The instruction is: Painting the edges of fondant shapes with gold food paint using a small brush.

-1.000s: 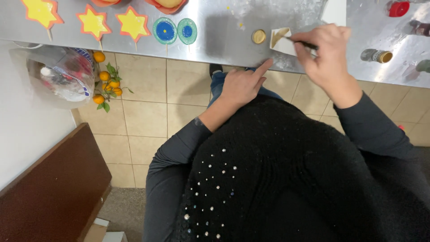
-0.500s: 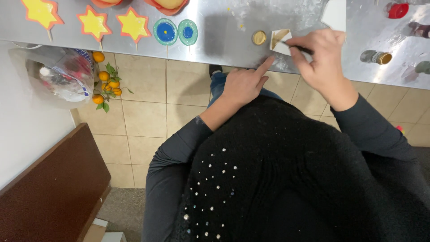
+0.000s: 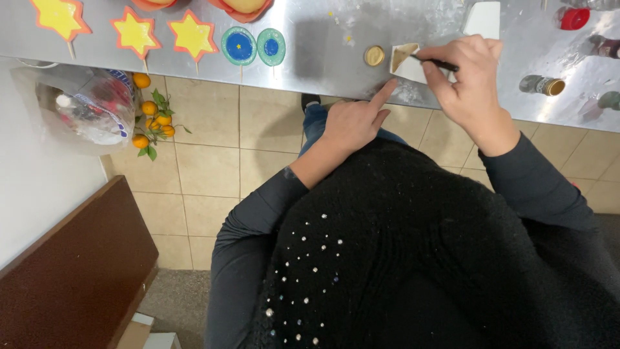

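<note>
My right hand [image 3: 466,71] grips a thin dark paintbrush [image 3: 439,63] whose tip rests on a white triangular cut-out [image 3: 405,59], partly painted gold-brown, lying on the metal table [image 3: 323,45]. My left hand [image 3: 354,119] is at the table's near edge, its index finger stretched out and pressing the table beside the cut-out. A small round gold paint lid [image 3: 374,55] sits just left of the cut-out.
Yellow stars on sticks [image 3: 191,35] and two blue-green discs [image 3: 239,45] lie on the left of the table. Small paint bottles [image 3: 542,84] and a red cap [image 3: 571,18] lie at right. A plastic bag [image 3: 87,106] and oranges [image 3: 152,119] sit on the tiled floor; a brown panel [image 3: 71,271] lower left.
My right hand has shifted the brush slightly across the white cut-out. My left index finger stays pressed at the table edge.
</note>
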